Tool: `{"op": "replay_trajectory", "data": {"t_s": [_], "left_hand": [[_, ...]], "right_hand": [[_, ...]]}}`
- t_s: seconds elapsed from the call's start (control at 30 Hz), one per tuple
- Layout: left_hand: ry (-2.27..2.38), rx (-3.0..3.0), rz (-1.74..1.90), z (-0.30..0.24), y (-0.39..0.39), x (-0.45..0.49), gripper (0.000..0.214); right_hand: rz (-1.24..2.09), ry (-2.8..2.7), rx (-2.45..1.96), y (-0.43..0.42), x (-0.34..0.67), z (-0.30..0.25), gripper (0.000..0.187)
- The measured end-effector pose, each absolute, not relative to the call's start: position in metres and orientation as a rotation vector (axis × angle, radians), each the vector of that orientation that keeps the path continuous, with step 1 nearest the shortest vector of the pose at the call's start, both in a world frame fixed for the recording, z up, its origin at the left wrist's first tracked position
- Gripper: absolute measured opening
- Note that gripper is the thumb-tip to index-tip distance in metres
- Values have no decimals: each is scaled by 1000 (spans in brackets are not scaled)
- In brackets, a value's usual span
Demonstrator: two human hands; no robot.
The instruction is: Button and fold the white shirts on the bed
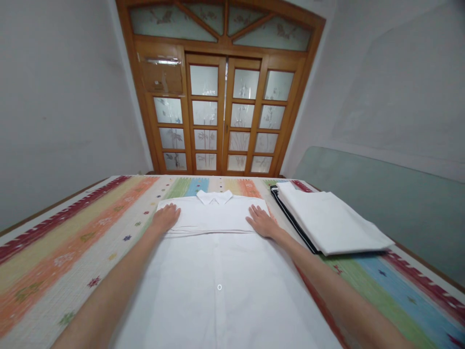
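Note:
A white collared shirt (214,213) lies flat before me, its collar at the far end. Layered fold edges cross it just below the hands, and white fabric with a vertical seam down its middle stretches toward me. My left hand (167,216) rests palm down on the shirt's left side, fingers laid out over the cloth. On the opposite side, my right hand (262,221) also lies flat near the shirt's edge, fingers spread. Neither hand grips anything.
A stack of folded white and black clothes (332,220) sits to the right. Beneath everything is a striped, patterned bed cover (109,223). A pale green headboard-like panel (385,194) runs along the right; wooden glass-paned doors (224,116) stand beyond the far edge.

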State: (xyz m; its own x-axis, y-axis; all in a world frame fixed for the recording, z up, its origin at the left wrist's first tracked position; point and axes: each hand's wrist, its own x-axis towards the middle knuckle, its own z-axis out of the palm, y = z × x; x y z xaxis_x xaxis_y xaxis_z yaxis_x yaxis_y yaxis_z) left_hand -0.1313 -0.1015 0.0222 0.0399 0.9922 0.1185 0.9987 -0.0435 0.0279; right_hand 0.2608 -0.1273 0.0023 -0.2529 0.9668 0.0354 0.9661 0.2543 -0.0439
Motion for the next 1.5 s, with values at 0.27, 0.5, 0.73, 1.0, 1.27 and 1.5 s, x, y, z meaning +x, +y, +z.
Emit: {"op": "replay_trajectory", "data": {"t_s": [0.27, 0.5, 0.73, 1.0, 1.27, 1.5], "left_hand": [[-1981, -2429, -289, 8, -179, -170, 61], [-1818, -2505, -256, -5, -274, -206, 64], [-1809, -2579, -126, 0, -329, -187, 72], [-1391, -2809, -211, 10, -364, -123, 66], [-1099, -3049, -199, 21, -393, -68, 65], [-1610, -2740, -271, 8, -349, -104, 62]], "right_hand": [[-24, -2490, -1589, -228, 295, -13, 62], [1, -2483, -1458, -297, 315, -18, 57], [125, -2623, -1413, -337, 291, 3, 66], [411, -2805, -1044, -383, 238, 31, 65], [566, -2862, -793, -407, 216, 41, 66], [353, -2552, -1487, -364, 266, 15, 60]]}}
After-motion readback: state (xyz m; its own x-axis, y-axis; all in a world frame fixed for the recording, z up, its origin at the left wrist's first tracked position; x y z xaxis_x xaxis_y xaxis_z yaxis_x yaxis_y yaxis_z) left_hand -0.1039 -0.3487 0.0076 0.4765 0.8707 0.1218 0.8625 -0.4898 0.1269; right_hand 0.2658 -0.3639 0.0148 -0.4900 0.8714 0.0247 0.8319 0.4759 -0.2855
